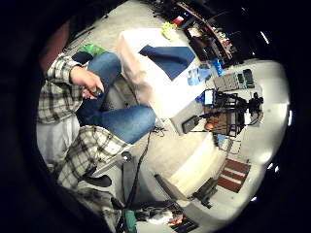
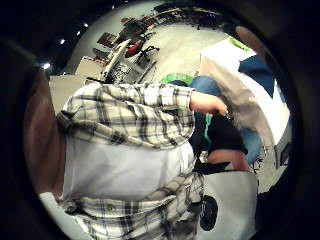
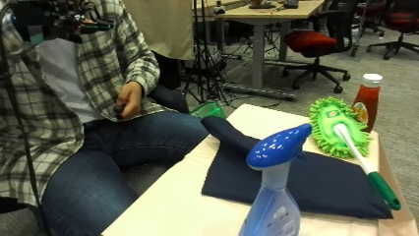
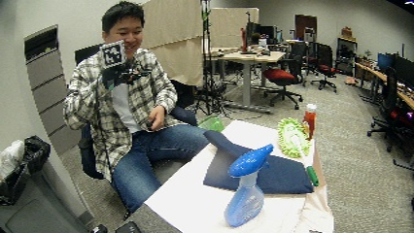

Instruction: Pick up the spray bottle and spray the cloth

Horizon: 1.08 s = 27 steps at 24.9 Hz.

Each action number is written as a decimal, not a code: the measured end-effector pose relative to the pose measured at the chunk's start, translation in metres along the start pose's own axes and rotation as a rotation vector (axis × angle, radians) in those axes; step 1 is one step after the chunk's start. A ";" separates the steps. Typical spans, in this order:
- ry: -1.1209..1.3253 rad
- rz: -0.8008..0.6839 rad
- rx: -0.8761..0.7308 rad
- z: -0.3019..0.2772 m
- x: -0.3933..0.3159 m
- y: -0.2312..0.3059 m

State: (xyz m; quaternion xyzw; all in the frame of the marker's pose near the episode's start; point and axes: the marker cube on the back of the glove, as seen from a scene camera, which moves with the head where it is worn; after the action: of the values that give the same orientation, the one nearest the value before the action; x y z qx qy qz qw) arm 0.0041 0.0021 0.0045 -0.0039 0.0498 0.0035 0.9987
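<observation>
Nearest the outside camera stands the blue spray bottle (image 3: 275, 189), upright on the cream-covered table (image 3: 177, 206), its trigger head just in front of the dark blue cloth (image 3: 294, 179) that lies flat behind it. Beyond the cloth, a green microfibre duster (image 3: 337, 128) rests with its handle across the cloth's far edge, and a ketchup bottle (image 3: 367, 101) stands behind the duster. Nothing of the task looks begun: the bottle is untouched and the cloth shows no sign of wetting that can be made out. The gloved right hand (image 4: 117, 73) is raised near the person's chest, well apart from the bottle; whether its fingers are curled or straight cannot be told. The bare left hand (image 3: 129, 101) rests on the lap, pinching a small dark object. All steps appear left: reaching, grasping the bottle, aiming at the cloth and squeezing the trigger.
</observation>
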 end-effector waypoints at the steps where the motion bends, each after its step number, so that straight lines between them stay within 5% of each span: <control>1: 0.010 0.000 -0.004 0.000 0.000 0.001; 9: 0.046 -0.114 -0.059 -0.005 0.026 0.011; 18: 0.037 0.139 -0.082 0.003 0.077 -0.030; 27: 0.118 0.232 -0.091 0.016 0.119 -0.057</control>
State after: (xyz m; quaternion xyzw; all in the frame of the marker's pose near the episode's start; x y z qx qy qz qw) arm 0.1248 -0.0538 0.0086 -0.0435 0.1085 0.1208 0.9858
